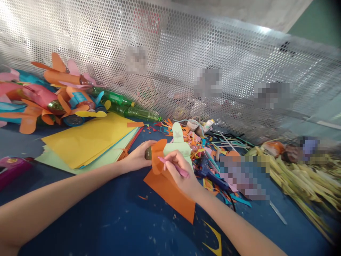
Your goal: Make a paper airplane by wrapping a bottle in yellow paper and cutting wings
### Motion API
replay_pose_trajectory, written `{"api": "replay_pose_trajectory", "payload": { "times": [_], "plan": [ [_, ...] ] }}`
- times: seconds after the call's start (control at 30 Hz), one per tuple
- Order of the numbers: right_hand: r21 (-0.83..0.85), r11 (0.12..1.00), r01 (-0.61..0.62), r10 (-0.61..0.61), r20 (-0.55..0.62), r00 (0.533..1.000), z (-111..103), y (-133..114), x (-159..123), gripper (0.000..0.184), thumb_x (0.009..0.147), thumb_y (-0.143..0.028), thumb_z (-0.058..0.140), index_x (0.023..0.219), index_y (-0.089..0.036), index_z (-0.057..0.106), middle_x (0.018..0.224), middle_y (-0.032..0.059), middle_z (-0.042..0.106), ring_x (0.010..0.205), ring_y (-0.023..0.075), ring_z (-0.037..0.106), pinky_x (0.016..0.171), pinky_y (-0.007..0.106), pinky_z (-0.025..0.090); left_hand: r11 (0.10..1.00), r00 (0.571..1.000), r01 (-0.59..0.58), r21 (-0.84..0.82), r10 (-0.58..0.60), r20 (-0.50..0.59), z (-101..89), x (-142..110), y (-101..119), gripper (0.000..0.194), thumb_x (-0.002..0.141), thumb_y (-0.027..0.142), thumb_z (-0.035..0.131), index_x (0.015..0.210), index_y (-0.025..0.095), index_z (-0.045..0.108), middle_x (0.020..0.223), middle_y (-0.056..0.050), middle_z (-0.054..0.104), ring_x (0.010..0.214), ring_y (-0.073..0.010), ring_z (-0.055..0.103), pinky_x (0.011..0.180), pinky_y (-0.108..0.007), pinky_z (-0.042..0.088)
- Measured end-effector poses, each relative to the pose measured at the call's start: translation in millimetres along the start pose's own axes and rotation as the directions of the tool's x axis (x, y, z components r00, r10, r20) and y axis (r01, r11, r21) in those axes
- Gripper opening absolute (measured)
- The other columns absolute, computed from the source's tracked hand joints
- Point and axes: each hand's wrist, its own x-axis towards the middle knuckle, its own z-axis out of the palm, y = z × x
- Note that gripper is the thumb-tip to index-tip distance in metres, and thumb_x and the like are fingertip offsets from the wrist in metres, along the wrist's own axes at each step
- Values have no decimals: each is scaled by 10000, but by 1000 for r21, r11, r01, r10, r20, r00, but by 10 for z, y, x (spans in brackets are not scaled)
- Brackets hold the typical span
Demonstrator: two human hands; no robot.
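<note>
Above the blue bench (106, 220), the left hand (139, 156) grips a bottle (148, 153) while the right hand (183, 177) pinches a pink pen (182, 171) at the orange paper (157, 151) on it, seemingly marking, where another stroke calls for steady support.

A pink marker (181, 171) is gripped in the right hand (183, 174), its tip at the orange cutout (159, 156). The bottle (148, 153) is steadied by the left hand (140, 156). Stacked paper (90, 140) is noted at left; green bottles (138, 113) lie farther back.
</note>
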Motion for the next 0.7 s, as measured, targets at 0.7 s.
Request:
{"api": "replay_pose_trajectory", "payload": {
  "times": [0.7],
  "plan": [
    [-171, 985, -1, -4, -30, 1000, 53, 118, 21, 120, 891, -299, 493, 813, -208, 487, 683, -31, 536, 603, 108, 509, 575, 223, 381, 981, 994, -101, 167, 92, 64, -4, 6, 64, 522, 775, 267, 634, 1279, 243, 501, 1246, -63, 568, 1224, -238, 456, 1090, -407, 292]
  ]
}}
